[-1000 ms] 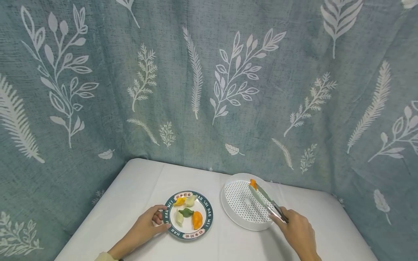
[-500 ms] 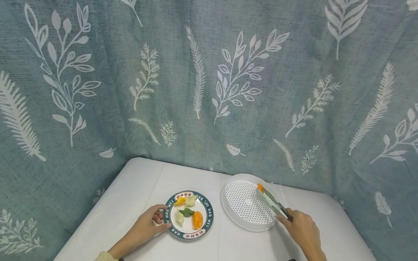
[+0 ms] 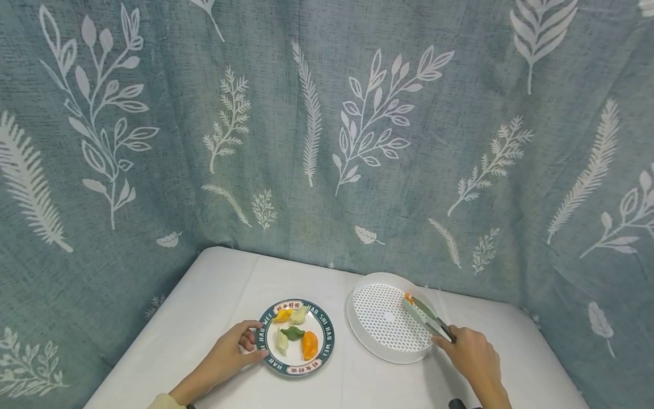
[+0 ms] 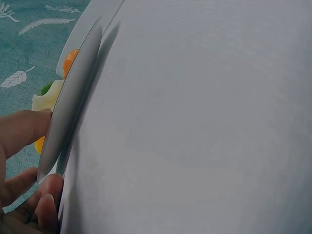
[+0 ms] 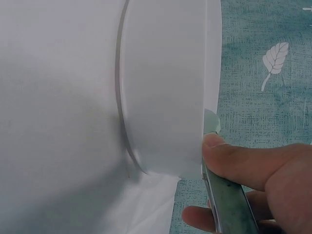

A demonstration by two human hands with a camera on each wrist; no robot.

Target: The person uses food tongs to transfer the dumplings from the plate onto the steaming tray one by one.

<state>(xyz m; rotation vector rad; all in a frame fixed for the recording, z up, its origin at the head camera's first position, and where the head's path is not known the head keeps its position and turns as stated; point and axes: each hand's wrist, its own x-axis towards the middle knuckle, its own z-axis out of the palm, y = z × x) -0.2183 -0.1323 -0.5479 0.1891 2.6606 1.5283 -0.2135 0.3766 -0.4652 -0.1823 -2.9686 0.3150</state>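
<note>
At the left, my left hand (image 3: 225,352) pinches the rim of a round plate (image 3: 329,335), thumb above and fingers curled at its edge. The plate bears several coloured dumplings: yellow (image 3: 283,316), pale (image 3: 298,315), green (image 3: 292,333), whitish (image 3: 281,342) and orange (image 3: 309,346). My right hand (image 3: 475,355) grips light green tongs (image 3: 416,314), whose tips reach over a white steamer basket (image 3: 375,343) with a perforated floor. Between the tips, near the basket's far right wall, is a small orange dumpling (image 3: 408,297), partly hidden. Whether it touches the floor I cannot tell.
A white cloth (image 3: 219,295) covers the table, which ends at a teal leaf-patterned curtain (image 3: 286,142) behind and at both sides. In the right wrist view the basket's outer wall (image 5: 165,87) stands beside the tongs.
The tongs with the orange dumpling have moved right and lower inside the basket, towards its far right wall. My left hand stays at the plate; the view has shifted slightly.
</note>
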